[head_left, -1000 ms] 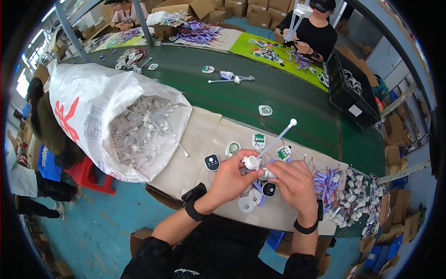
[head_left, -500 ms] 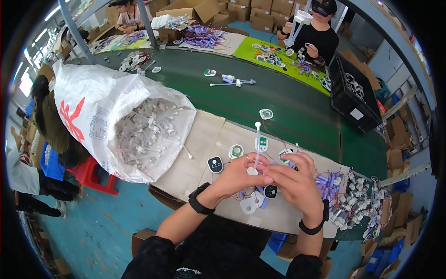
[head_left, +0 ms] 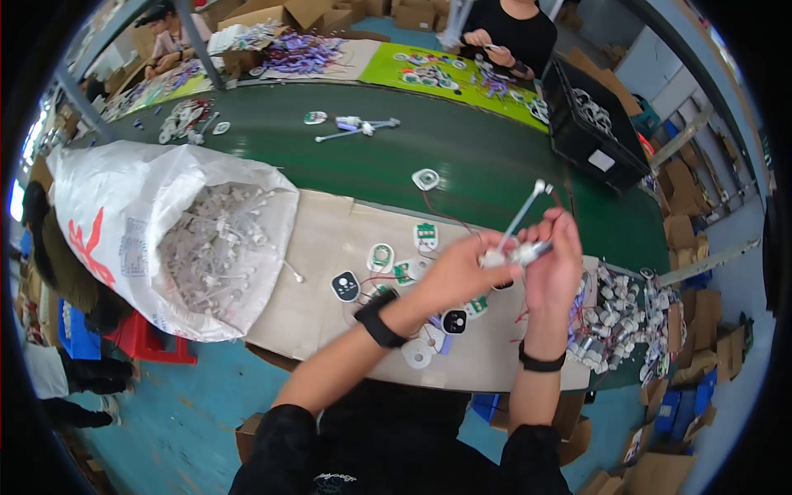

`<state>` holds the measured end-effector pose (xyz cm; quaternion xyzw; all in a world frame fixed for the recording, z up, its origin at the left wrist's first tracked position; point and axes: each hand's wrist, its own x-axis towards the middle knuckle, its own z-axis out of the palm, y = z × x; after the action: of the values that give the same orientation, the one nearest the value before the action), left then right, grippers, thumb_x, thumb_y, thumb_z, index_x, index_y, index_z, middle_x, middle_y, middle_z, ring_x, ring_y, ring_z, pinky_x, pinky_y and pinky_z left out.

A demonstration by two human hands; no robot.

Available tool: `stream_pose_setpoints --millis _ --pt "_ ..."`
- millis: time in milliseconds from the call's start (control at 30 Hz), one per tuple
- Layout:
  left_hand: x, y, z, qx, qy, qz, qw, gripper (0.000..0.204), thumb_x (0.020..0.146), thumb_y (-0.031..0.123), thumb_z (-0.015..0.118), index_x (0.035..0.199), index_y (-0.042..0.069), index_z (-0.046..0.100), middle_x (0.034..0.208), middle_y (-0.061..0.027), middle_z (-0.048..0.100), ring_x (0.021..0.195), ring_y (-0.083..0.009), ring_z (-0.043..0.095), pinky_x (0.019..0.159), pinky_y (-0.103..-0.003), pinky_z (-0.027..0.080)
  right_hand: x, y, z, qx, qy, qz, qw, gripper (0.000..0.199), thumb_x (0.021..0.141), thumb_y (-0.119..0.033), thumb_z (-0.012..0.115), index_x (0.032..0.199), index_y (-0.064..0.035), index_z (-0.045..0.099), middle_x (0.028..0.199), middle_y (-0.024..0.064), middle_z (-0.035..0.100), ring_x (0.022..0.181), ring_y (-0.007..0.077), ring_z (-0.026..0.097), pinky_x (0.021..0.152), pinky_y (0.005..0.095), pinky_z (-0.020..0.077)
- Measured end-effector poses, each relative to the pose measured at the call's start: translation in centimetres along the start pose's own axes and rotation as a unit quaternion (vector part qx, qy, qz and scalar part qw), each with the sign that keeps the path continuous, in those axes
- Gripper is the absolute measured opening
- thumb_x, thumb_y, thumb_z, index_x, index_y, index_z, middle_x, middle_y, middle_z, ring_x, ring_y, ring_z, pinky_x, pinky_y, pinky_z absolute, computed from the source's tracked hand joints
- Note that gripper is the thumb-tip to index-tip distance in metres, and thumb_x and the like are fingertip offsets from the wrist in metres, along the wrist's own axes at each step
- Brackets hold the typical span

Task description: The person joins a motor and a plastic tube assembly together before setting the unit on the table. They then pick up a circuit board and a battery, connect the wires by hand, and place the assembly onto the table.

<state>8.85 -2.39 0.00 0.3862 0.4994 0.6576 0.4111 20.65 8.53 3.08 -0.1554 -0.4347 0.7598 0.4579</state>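
The left hand (head_left: 462,268) is closed on the white fitting (head_left: 493,259) at the foot of a long, translucent plastic stem (head_left: 521,216), its thumb and fingers pressed together around the piece. The stem leans up and to the right, a small white knob at its tip, and is held up over the right part of the table (head_left: 322,239). The right hand (head_left: 554,268) is just beside it, fingers curled upward near a red wire (head_left: 556,198); a silver cylinder (head_left: 540,249) reaches from the fitting toward this hand — motion blur hides whether the fingers grip it, so I cannot tell.

Below and left of the hands lie white-rimmed green circuit boards (head_left: 426,236), a black-faced panel (head_left: 345,286) with rounded corners, a second such panel (head_left: 454,322) and a white disc (head_left: 417,354). To the right, a heap of small silver-and-white motors (head_left: 615,318) is piled up.

At the left, a white woven sack (head_left: 115,186) gapes open — full of similar translucent stems (head_left: 219,243). Beyond the table runs a green conveyor belt (head_left: 363,169), with a black crate (head_left: 565,140) at its far right and a co-worker in a black top (head_left: 520,33) across it.
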Motion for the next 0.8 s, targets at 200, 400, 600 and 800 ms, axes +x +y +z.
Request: stream_pose_setpoints --millis 200,400,600,800 --pt "5.4 0.8 -8.6 0.359 0.07 0.048 0.93 0.034 0.085 0.02 0.075 0.111 0.001 0.067 0.099 -0.01 0.072 0.088 -0.0191 0.069 0.077 -0.031 0.054 5.4 -6.0 -1.4 -0.036 0.072 -0.087 0.993 0.022 0.101 -0.016 0.052 0.112 0.0018 0.056 0.083 0.0028 0.052 0.076 0.0144 0.05 0.074 0.0314 0.0458" --pt "6.3 -5.0 -4.5 0.584 -0.124 0.009 0.802 0.042 0.074 0.026 0.082 0.104 0.001 0.069 0.102 -0.0156 0.067 0.097 -0.0309 0.065 0.084 -0.04 0.055 9.0 -5.2 -2.0 -0.082 0.154 -0.195 0.965 0.027 0.104 -0.026 0.051 0.108 -0.0004 0.057 0.065 -0.0024 0.039 0.061 0.0087 0.038 0.062 0.028 0.0354" --pt "7.0 -8.6 -3.1 0.589 -0.07 0.027 0.804 0.045 0.07 0.028 0.084 0.103 0.003 0.067 0.112 -0.0153 0.059 0.111 -0.0336 0.058 0.092 -0.043 0.051 11.9 -4.2 -1.8 -0.043 0.078 -0.186 0.979 0.029 0.103 -0.025 0.053 0.116 0.0007 0.057 0.068 -0.0014 0.044 0.063 0.0097 0.041 0.065 0.0286 0.0386" --pt "8.5 -8.5 -3.4 0.567 -0.126 0.01 0.814 0.049 0.069 0.024 0.084 0.111 0.005 0.065 0.111 -0.016 0.059 0.11 -0.035 0.057 0.094 -0.043 0.049 14.2 -1.0 -4.4 -0.059 0.101 -0.195 0.974 0.024 0.102 -0.02 0.055 0.113 0.0015 0.057 0.075 0.0017 0.052 0.065 0.0106 0.046 0.066 0.0282 0.041"
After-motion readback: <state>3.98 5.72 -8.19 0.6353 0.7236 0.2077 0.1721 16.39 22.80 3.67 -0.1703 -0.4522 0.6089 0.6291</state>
